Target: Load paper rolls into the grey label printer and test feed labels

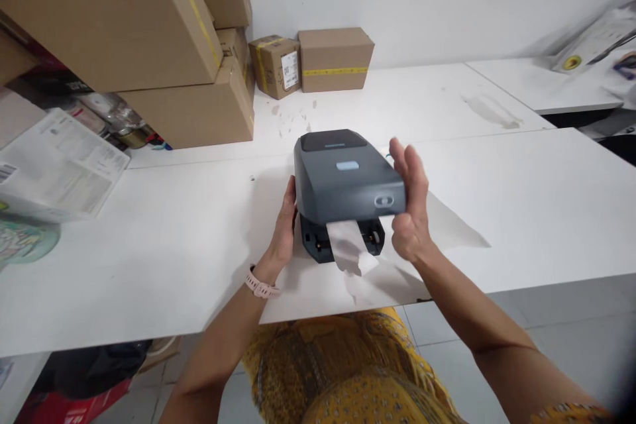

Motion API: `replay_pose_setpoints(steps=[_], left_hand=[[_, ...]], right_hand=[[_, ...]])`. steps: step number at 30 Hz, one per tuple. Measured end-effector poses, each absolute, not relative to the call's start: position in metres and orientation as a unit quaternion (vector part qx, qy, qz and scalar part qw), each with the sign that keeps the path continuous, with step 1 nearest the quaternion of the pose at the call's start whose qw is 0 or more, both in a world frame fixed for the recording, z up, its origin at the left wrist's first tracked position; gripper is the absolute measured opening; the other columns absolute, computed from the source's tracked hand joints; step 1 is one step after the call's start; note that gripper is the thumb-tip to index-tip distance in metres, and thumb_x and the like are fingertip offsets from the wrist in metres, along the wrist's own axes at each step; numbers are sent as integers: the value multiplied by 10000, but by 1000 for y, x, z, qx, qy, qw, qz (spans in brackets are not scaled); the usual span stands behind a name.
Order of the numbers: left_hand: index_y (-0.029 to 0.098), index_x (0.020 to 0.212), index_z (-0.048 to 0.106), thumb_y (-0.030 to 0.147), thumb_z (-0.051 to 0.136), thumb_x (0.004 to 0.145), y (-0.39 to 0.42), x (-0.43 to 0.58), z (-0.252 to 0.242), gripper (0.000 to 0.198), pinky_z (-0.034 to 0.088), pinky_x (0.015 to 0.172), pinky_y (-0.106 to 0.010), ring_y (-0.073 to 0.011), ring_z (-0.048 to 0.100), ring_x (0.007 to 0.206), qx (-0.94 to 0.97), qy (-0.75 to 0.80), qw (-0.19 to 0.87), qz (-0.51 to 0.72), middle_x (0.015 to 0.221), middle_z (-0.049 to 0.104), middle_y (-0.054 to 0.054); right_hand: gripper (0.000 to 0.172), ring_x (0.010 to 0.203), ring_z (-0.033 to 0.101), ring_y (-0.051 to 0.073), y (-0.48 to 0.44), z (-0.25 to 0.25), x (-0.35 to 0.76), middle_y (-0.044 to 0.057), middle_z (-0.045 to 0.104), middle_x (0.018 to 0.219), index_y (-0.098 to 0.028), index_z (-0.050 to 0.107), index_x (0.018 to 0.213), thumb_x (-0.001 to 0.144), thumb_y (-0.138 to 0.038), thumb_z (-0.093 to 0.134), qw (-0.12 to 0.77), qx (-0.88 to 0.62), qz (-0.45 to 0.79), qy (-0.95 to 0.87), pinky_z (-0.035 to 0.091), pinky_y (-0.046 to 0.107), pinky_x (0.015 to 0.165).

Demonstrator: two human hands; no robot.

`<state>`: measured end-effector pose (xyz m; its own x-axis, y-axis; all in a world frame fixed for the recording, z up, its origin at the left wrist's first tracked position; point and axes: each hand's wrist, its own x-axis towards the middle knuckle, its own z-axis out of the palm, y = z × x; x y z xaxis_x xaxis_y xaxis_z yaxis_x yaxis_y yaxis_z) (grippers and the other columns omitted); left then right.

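A dark grey label printer (pixel 348 179) stands on the white table near its front edge, its lid raised a little at the front. White label paper (pixel 346 245) comes out from under the lid and ends in a crumpled, torn edge. My left hand (pixel 285 225) rests along the printer's left side, with its fingers partly hidden behind the body. At the lid's front right corner is my right hand (pixel 411 202), its thumb low and its fingers raised beside the lid; the lid's corner lies between them.
Cardboard boxes (pixel 199 112) are stacked at the back left, with two smaller boxes (pixel 335 59) by the wall. A white carton (pixel 64 165) and a greenish container (pixel 30 242) stand at the left. The white table (pixel 149 265) ends close to my body.
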<state>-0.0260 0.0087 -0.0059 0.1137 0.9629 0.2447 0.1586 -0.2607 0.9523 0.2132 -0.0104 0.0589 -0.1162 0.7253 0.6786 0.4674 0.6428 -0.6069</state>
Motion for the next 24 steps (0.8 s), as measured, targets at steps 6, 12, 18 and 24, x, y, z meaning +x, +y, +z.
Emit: replay_pose_setpoints(steps=[6,12,18,24], left_hand=[[355,1675,293,582,580,1022,4,-27,7,749,375,1310,-474,-293,299,1648,600,447,466,473,1792,272,-38],[358,1624,400,534,606,1017,1,-26,12,665,387,1285,-524,-323,273,1655,637,470,412,451,1784,288,-74],[282,1219,752,518,486,1070,2,-29,10,385,358,1278,-612,-325,379,1590,720,462,250,454,1688,453,-80],[273,1171,769,491,442,1086,5,-29,5,402,404,1239,-591,-313,389,1550,752,455,209,429,1651,479,-91]], right_hand=[[739,1545,430,411,63,124,202,52,324,1738,-470,67,1679,1028,-759,262,531,-400,49,-745,439,620,1203],[675,1588,376,347,157,155,199,32,435,1674,-427,291,1614,1034,-762,206,534,-450,41,-715,445,560,1214],[657,1419,548,336,213,152,198,88,627,1431,-355,532,1411,1034,-768,187,522,-486,72,-697,453,554,1192],[626,1482,489,310,173,150,219,37,501,1617,-444,312,1588,1034,-734,318,460,-439,41,-771,472,508,1175]])
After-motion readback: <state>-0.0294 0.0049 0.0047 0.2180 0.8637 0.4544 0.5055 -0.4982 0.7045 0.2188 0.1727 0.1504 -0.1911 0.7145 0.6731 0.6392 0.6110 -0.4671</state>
